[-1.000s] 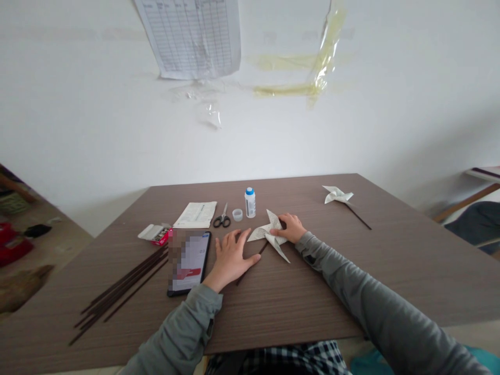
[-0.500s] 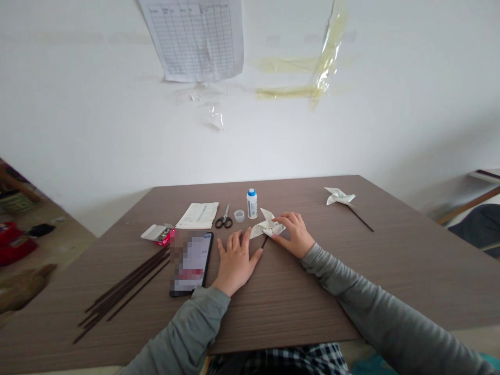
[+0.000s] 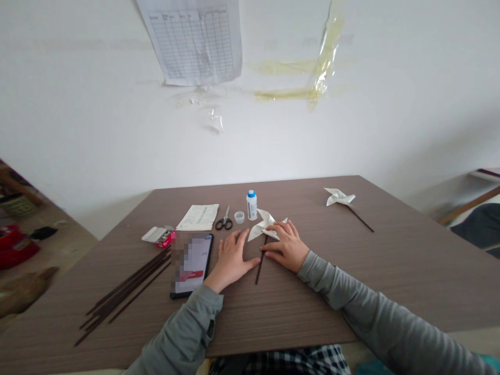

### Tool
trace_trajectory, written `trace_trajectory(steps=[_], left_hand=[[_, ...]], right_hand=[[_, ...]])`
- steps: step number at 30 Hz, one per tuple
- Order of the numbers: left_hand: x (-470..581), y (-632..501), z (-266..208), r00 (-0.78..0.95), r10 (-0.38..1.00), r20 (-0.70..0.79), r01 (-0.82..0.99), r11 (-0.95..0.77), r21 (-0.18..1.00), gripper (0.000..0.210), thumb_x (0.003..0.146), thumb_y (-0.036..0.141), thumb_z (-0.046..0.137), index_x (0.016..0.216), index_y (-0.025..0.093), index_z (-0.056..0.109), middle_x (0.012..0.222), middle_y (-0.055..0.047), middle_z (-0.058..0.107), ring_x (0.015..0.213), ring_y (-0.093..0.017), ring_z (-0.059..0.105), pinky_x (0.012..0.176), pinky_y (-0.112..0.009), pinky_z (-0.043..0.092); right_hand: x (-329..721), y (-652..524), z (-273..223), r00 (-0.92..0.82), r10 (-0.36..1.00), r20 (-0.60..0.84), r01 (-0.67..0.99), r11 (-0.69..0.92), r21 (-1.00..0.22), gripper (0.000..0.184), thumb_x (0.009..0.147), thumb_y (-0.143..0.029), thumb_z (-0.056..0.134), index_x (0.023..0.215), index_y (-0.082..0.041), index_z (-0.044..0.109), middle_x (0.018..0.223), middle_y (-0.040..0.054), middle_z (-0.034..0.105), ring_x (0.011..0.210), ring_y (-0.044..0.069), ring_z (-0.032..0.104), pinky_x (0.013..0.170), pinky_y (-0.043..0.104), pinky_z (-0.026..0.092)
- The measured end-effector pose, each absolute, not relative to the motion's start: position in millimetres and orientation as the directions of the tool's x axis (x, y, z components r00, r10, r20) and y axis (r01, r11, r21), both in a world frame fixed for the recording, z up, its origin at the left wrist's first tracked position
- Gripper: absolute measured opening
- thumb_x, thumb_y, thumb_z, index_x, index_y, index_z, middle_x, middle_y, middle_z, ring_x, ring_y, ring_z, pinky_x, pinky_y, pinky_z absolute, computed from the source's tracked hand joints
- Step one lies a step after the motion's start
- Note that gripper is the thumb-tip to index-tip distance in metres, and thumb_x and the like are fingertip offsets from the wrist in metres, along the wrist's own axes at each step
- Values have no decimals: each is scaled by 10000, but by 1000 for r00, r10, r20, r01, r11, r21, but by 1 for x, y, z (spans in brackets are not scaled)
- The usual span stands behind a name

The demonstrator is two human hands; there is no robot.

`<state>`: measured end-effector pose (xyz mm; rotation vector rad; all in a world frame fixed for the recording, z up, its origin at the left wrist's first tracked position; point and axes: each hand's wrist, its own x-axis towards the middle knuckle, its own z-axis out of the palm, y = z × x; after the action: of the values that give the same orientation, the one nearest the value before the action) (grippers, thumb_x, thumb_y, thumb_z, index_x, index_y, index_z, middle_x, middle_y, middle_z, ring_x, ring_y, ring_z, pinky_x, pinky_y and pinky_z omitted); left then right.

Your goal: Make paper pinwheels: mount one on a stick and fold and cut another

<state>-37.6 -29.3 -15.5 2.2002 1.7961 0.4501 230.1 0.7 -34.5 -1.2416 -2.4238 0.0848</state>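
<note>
A pinwheel folded from printed white paper [image 3: 258,230] lies on the table, its thin dark brown stick [image 3: 258,275] pointing toward me. My left hand [image 3: 233,260] rests left of the stick with fingers spread, its thumb tip at or very near the stick. From the right, my right hand [image 3: 288,247] reaches over the pinwheel. Its fingers are apart and lie over the right-hand blade, hiding part of it, while the thumb touches the upper stick. Just behind the pinwheel stands a white glue bottle with a blue cap [image 3: 252,206].
A second pinwheel [image 3: 339,198] lies at the back right. Left of the bottle are a small clear cup [image 3: 239,217], scissors [image 3: 224,223] and folded paper [image 3: 198,217]. A phone [image 3: 192,266], a small red-and-white box [image 3: 161,236] and several brown sticks [image 3: 125,286] lie left.
My right hand has slid slightly left and toward me, down to the stick. My left hand has shifted a little left, and more of the stick now shows between my hands.
</note>
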Motion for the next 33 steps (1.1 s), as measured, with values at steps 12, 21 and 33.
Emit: trace_trajectory(steps=[12,21,33], left_hand=[[-32,-34,-14,192,977,91,915,-212,344,1001,1050,592,962,1948,325,609,1975,-246,627,1865,-543,563,1541,-818,427],[-39,-30,-20,164,974,153,906,-210,366,870,1087,497,896,1895,289,651,1944,-242,649,1861,-514,573,1518,-782,480],[-41,-28,-28,143,965,221,899,-220,378,819,1080,448,912,1855,289,697,1903,-232,667,1831,-511,600,1510,-736,498]], right_hand=[[223,-22,-6,-237,932,273,914,309,-262,256,1055,-548,1043,1090,-300,989,1750,191,820,1767,553,584,1517,932,339],[237,-5,-1,-78,973,219,957,135,-256,125,1108,-312,893,1024,-292,982,1582,139,901,1657,467,661,1476,787,452],[262,14,15,72,991,112,957,-37,-287,195,1118,-270,884,1068,-325,1063,1476,134,937,1572,449,702,1331,612,554]])
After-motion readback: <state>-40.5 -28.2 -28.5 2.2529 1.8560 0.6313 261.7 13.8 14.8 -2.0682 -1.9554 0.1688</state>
